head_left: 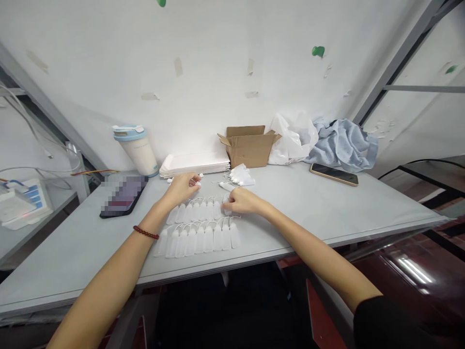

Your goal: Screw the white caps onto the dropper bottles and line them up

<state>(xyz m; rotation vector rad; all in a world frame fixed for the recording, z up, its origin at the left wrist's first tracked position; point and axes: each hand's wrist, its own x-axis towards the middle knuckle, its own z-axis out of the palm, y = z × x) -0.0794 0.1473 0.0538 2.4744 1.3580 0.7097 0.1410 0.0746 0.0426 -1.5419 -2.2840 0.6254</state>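
Note:
Two rows of translucent white flat tags with thin looped cords lie on the grey table; a tag in the front row and one in the back row show this. At the back row's right end, my right hand is closed with its fingertips on a tag. Beyond that row, my left hand has its fingers curled together beside small white pieces. What those fingers pinch is too small to make out. A loose pile of similar tags lies past my right hand.
Along the wall stand a cup, a stack of white sheets or envelopes, an open cardboard box, a white plastic bag and a blue cloth. Phones lie at left and right.

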